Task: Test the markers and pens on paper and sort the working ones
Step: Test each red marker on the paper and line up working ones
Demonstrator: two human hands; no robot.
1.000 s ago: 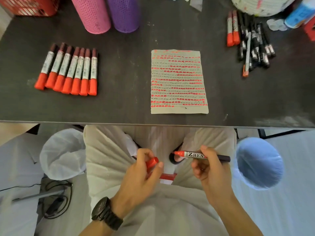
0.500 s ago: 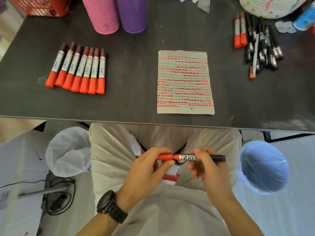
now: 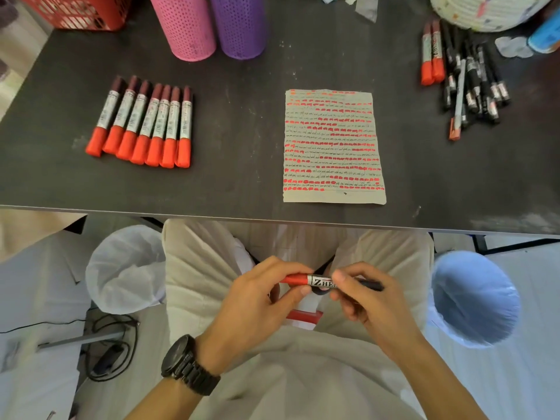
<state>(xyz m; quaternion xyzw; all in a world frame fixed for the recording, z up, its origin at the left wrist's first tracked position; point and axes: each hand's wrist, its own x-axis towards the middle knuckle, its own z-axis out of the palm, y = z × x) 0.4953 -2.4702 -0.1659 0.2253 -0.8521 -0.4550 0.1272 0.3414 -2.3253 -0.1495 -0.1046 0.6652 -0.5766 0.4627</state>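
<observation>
Over my lap, below the table edge, both hands hold one red marker (image 3: 318, 281) level. My left hand (image 3: 257, 307) pinches its red cap end; my right hand (image 3: 366, 301) grips the dark barrel. The cap sits on the marker. On the table lies a test paper (image 3: 333, 147) covered in red and black scribble rows. A neat row of several red-capped markers (image 3: 145, 125) lies at the left. A loose pile of red markers and black pens (image 3: 466, 77) lies at the far right.
Pink (image 3: 185, 25) and purple (image 3: 239, 24) mesh cups stand at the back, a red basket (image 3: 78, 10) at the back left. A white-lined bin (image 3: 127, 268) sits at my left knee, a blue-lined bin (image 3: 475, 298) at my right. The dark table edge (image 3: 212, 216) runs across.
My left hand brought the loose red cap to the marker tip and pushed it on. The two hands have come together on the marker.
</observation>
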